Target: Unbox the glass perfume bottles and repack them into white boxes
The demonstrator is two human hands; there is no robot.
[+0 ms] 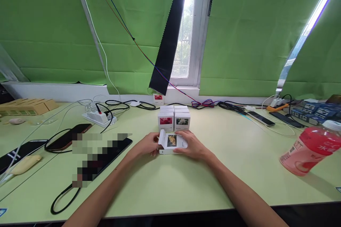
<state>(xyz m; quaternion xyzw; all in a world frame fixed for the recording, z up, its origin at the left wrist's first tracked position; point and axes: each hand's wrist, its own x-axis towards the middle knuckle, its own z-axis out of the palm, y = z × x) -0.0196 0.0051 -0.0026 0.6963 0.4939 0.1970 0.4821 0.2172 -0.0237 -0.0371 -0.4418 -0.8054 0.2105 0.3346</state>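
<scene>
A small white box [172, 143] with a yellow flower picture lies on the pale green table [170, 184] in front of me, its left end flap standing open. My left hand [147, 145] grips the box at that flap end. My right hand [192, 145] holds the box's right side, fingers curled over its top. Just behind the box stand several similar white boxes in a block [174, 116], the front two showing a red flower and a white flower. One more small box [158, 98] stands by the window sill.
A pink drink bottle [310, 150] lies tilted at the right. A power strip [99, 117], cables, and dark phones [68, 136] sit on the left, with a blurred patch beside them. Phones and blue packs [317, 110] line the far right. Wooden holders [28, 106] stand far left.
</scene>
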